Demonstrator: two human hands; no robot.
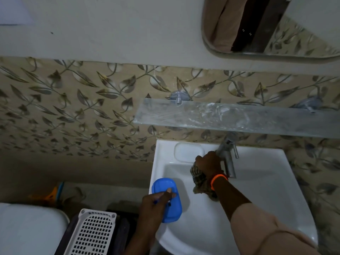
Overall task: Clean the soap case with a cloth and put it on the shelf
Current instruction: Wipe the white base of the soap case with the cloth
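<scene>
The blue plastic soap case [163, 188] is held over the left edge of the white sink [257, 181]. My left hand [152, 208] grips it from below, fingers across its top. My right hand [208, 163], with an orange band on the wrist, is closed on a brownish patterned cloth [199, 181] that hangs bunched under the wrist, just left of the metal tap [228, 159]. The glass shelf [239, 116] is fixed to the leaf-patterned wall above the sink and carries nothing.
A mirror [266, 24] hangs at the top right. A white perforated basket [90, 234] stands on a dark stand left of the sink, beside a white toilet tank [27, 230]. A moulded soap recess [189, 150] sits at the sink's back left.
</scene>
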